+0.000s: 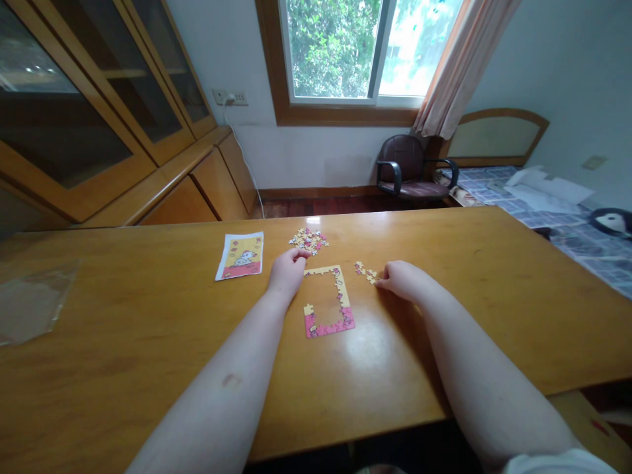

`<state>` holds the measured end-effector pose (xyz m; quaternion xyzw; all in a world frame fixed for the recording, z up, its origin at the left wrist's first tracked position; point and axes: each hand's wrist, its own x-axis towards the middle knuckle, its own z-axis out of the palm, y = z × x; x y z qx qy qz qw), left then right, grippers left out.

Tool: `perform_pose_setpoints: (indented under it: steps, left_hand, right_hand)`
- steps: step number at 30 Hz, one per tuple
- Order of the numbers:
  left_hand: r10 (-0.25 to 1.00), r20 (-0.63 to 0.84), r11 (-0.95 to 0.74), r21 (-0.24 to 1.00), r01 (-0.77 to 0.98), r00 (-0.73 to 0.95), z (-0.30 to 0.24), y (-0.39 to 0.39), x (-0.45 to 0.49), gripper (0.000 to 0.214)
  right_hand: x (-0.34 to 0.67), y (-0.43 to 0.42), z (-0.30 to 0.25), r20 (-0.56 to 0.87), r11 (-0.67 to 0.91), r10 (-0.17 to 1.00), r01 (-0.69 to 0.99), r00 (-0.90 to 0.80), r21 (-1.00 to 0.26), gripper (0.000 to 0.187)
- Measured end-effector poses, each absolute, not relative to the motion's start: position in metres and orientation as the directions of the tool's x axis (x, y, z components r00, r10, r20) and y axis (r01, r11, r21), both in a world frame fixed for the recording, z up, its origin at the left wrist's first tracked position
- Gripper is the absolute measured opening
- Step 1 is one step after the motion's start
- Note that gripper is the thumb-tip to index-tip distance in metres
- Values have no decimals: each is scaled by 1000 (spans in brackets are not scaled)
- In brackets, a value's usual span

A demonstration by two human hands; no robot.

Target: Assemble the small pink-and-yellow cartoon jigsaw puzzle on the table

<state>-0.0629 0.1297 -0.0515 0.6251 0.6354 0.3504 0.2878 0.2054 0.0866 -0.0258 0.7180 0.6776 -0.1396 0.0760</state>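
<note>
At a long wooden table (pixel 148 342), I lean over a half-built jigsaw. The puzzle frame (pixel 329 326), a pink and yellow border with bare wood showing through its middle, lies flat between my two forearms. My left hand (pixel 288 271) rests just left of the frame's top corner, knuckles up and fingers curled, with the fingertips (pixel 302 253) at the near edge of the loose pile of pieces (pixel 309 239). I cannot tell whether they grip a piece. My right hand (pixel 402 280) lies to the right of the frame, fingers drawn together and touching the small cluster of pieces (pixel 366 270). Whether one is pinched between them is too small to make out. The reference picture (pixel 239 256) sits flat to the left of the pile, and a clear plastic bag (pixel 34 299) lies well apart at the table's far left. Beyond the table, a dark armchair (pixel 409 168) stands under the window (pixel 365 49).
</note>
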Motion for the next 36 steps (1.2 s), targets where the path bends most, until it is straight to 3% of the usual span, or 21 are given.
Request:
perform_pose_setpoints:
  steps: [5,8,11,15,29,36]
  left_hand:
    - [995,80,-34,809,587,-53,-56,132,-64,30]
    - [995,81,-37,813,581,-50,-57,133,-64,30]
    - [996,79,-37,822,568,-49,-56,132,-63,29]
    - [996,76,-34,826,563,-52,-55,131,-63,29]
    - [996,68,-27,827,562,-54,-56,132,-63,28]
    - [996,68,-26,811,585,-50,-56,132,-62,29]
  right_hand:
    - [204,87,-25,-256,-85,965,988,50,-130,33]
    - [205,89,-27,-151,-71,987,982,44,-176,25]
    - [206,91,-33,-68,8,997,973,-25,-232,18]
    - [207,94,-42,-54,122,988,949,-144,-292,26]
    - [208,96,-43,-100,50,992,965,-78,-258,11]
    - [197,95,-43,65,120,992,952,-106,-281,17]
